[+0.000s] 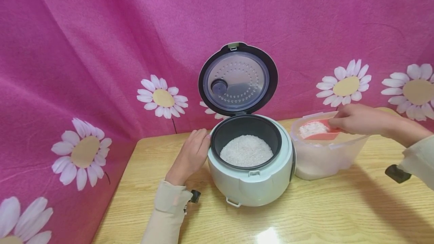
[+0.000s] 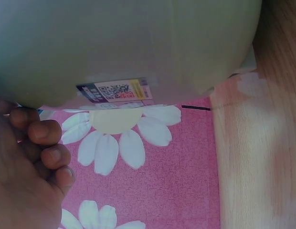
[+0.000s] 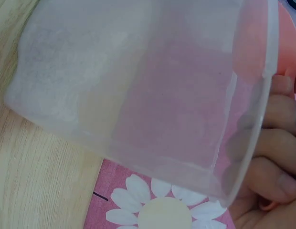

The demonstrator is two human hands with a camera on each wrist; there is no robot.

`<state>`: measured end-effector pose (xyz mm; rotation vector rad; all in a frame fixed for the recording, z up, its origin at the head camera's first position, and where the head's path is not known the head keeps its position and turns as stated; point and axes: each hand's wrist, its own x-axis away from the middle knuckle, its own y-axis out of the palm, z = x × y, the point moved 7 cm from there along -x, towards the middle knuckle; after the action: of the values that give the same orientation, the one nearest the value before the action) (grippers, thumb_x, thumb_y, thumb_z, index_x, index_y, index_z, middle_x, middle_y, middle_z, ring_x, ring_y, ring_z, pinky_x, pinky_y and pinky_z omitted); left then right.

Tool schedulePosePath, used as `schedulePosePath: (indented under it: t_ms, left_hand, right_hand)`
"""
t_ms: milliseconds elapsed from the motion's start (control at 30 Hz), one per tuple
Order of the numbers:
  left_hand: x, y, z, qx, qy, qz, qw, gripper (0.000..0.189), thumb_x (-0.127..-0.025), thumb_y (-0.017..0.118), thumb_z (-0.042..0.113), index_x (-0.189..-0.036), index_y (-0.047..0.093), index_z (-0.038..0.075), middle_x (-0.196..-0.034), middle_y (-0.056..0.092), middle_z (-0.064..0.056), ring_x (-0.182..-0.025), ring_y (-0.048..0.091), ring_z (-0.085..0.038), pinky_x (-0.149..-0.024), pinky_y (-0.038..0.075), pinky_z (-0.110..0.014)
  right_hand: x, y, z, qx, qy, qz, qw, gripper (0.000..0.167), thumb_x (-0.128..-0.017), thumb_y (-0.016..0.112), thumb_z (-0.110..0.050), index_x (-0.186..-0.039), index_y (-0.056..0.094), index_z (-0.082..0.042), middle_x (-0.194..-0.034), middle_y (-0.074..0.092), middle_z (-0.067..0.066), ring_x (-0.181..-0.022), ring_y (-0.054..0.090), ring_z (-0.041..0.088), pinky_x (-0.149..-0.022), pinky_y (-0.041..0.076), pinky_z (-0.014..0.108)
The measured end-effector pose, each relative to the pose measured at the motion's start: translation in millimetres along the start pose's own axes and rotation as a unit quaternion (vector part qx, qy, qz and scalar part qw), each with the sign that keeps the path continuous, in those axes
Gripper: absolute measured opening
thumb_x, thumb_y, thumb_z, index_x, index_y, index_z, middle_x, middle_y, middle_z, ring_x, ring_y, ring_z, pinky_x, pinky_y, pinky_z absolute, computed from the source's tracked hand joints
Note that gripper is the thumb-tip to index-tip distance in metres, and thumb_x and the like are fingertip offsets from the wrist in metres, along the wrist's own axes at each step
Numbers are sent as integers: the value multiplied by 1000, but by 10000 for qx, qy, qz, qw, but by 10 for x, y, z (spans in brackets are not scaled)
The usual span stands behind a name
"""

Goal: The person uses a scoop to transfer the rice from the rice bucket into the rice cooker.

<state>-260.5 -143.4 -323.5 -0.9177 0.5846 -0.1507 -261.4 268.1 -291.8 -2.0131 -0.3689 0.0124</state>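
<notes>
A pale green rice cooker [image 1: 251, 185] stands with its lid [image 1: 237, 82] raised. White rice [image 1: 246, 150] lies in its dark inner pot [image 1: 228, 129]. My left hand [image 1: 193, 153] holds the cooker's left rim; in the left wrist view its fingers [image 2: 55, 155] curl beside the cooker's side. My right hand [image 1: 359, 119] grips a coral-pink scoop [image 1: 322, 136] heaped with rice, at the mouth of a translucent rice bin [image 1: 329, 157]. In the right wrist view the bin's wall [image 3: 176, 90] partly covers scoop and fingers.
The bin stands close against the cooker's right side on a wooden table [image 1: 325, 214]. Behind them hangs a magenta cloth [image 1: 169, 29] printed with white daisies. The cooker's raised lid stands in front of the cloth. A small handle [image 1: 233, 202] sticks out at the cooker's lower front.
</notes>
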Motion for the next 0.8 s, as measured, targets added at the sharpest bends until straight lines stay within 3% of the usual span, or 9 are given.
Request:
schedulePosePath:
  t_ms: [233,500,800]
  left_hand:
    - [2,-12,17,-24,40,35,10000,21,-107,41,21,-92,50,12,-82,46,-3,-88,47,-18,-82,42,-34]
    - [1,-6,8,-75,49,29,10000,22,-108,40,23,-92,50,12,-82,46,-3,-89,47,-18,-84,43,-35]
    - [6,-10,4,-56,15,-3,10000,21,-108,40,24,-94,51,12,-84,47,-4,-90,48,-18,-85,44,-35]
  right_hand:
    - [42,-68,32,215,83,176,9996,38,-101,55,-29,-66,54,-16,-58,34,-9,-53,29,4,-53,31,28]
    - [51,-97,43,53,204,307,9993,42,-103,53,-30,-63,48,-18,-58,32,-9,-53,27,3,-53,31,27]
    - [50,-148,-133,-78,65,307,9995,47,-103,55,-30,-59,45,-17,-54,29,-9,-50,24,4,-49,30,26]
